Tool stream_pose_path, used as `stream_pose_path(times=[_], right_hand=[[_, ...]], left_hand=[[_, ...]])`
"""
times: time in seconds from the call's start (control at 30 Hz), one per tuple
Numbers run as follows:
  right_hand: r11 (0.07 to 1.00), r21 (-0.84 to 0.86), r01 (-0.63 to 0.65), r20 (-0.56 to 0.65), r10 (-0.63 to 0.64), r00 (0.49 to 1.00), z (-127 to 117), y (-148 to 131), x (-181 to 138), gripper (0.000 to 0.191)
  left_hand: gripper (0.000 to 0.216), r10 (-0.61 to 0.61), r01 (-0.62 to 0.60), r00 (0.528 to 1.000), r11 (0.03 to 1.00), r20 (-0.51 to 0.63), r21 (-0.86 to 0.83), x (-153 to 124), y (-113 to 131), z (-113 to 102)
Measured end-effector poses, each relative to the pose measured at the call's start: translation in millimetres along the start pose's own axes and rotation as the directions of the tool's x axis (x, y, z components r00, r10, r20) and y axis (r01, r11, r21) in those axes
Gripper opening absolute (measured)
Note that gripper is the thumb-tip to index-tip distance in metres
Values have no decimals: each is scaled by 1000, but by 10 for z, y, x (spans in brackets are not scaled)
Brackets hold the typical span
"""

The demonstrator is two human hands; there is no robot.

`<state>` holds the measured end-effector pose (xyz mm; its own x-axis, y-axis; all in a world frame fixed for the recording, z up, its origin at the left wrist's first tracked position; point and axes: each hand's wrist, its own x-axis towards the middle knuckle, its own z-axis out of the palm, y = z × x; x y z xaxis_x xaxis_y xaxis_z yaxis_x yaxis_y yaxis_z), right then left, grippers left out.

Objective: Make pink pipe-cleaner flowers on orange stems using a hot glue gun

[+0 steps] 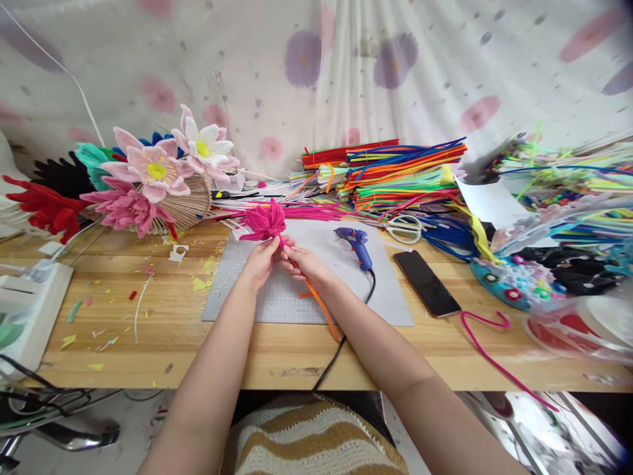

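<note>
Over a grey cutting mat (390,300) on a wooden worktop (188,359), a left hand (264,260) pinches the base of a magenta fuzzy flower (264,221), its petals above the mat's far left part, while a right hand (304,262) closes its grip on the stem just beside. Orange fuzzy stems (322,307) trail from the right hand toward the mat's near edge. A blue glue gun (360,248) lies on the mat's right half, a black phone (427,284) just right of the mat.
</note>
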<state>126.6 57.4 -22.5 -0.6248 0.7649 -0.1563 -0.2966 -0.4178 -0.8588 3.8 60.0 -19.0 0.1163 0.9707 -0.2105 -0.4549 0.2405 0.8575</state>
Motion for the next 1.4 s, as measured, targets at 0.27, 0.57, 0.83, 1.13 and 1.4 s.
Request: stream_pose_path(times=[0.27,0.57,0.83,1.13,1.4], right_hand=[[991,-134,-9,-36,5,999,51,51,63,29],[955,-288,68,-95,-100,991,136,-9,103,26],[993,-111,42,-24,-45,999,124,95,145,31],[993,-113,19,-84,-28,996,91,110,106,29],[983,-161,90,-158,-115,981,123,166,211,33]], left_hand=[[9,98,-113,966,992,-239,-50,-98,96,13],[16,176,-190,913,982,-368,-2,-87,138,32],[13,169,-194,898,981,-407,-21,-113,88,46],[17,197,-180,889,980,-414,81,-86,62,24],[23,246,-212,881,969,-403,129,-22,39,93]])
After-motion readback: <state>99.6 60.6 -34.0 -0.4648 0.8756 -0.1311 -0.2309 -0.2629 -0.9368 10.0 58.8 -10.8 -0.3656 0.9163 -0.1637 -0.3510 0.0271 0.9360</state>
